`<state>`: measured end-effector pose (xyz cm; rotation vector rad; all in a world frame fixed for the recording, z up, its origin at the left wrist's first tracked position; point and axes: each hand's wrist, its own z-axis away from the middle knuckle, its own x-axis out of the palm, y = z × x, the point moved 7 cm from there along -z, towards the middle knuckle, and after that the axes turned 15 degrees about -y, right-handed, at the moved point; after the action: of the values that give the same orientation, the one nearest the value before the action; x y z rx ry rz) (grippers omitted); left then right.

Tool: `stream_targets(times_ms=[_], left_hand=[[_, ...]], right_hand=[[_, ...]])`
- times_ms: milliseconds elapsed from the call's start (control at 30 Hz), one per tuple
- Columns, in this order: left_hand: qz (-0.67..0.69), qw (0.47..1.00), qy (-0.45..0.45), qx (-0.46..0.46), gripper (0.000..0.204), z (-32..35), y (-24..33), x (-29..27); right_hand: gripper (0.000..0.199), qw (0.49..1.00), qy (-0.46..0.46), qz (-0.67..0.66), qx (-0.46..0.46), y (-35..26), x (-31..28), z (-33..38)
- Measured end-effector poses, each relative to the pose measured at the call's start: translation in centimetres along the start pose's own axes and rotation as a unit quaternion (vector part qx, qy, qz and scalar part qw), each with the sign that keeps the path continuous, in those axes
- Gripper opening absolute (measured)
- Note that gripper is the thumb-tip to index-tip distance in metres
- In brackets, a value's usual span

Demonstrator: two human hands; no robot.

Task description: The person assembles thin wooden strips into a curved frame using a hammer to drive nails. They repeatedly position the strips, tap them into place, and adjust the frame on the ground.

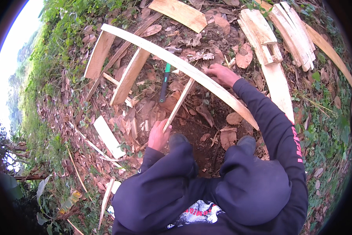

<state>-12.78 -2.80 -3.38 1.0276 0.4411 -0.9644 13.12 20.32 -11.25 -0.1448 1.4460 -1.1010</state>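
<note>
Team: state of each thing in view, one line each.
Long board: raised, two wide planks meeting it
Narrow stick: held, far end at long board
Left grip: closed on stick's near end
Right grip: bent, by board's far edge; contact unclear
Green-and-black handle: lying on ground
Short offcut: lying loose

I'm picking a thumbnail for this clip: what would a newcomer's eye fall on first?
Probably the long pale board sweeping across the middle, curved in this fisheye view. Next, the left hand gripping the near end of a narrow strip, and the right hand close beside the long board's far side. The green-and-black handle also stands out, lying left of the strip.
</note>
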Motion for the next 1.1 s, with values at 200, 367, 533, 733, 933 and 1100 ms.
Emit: stream_targets(times_ms=[200, 367, 533, 733, 933, 1100], left_hand=[[0.01, 1.0, -0.003, 0.0, 0.035, -1.7, -0.6, -0.2], [-0.002, 1.0, 0.001, -0.002, 0.036, -2.1, -0.9, -0.8], [-0.007, 1.0, 0.017, 0.025, 0.04, -2.1, 1.2, -1.5], [0.007, 0.999, 0.028, 0.037, 0.042, -1.7, 3.1, -0.9], [-0.007, 0.997, 0.042, 0.062, 0.039, -1.6, 3.9, 0.4], [0.003, 0.997, 0.034, 0.07, 0.037, -0.9, 3.8, 0.3]], right_hand=[[0.01, 0.988, 0.037, -0.052, 0.143, 3.2, -4.6, 4.2], [0.006, 0.954, 0.156, 0.034, 0.255, 5.9, -10.1, 14.8], [0.015, 0.939, 0.279, -0.046, 0.198, 3.7, -13.0, 20.7], [0.022, 0.95, 0.173, -0.212, 0.149, -2.8, -7.6, 17.3], [0.047, 0.977, 0.167, -0.098, 0.091, -6.1, -4.3, 12.2], [0.053, 0.971, 0.215, -0.064, 0.086, -9.1, -4.8, 6.7]])
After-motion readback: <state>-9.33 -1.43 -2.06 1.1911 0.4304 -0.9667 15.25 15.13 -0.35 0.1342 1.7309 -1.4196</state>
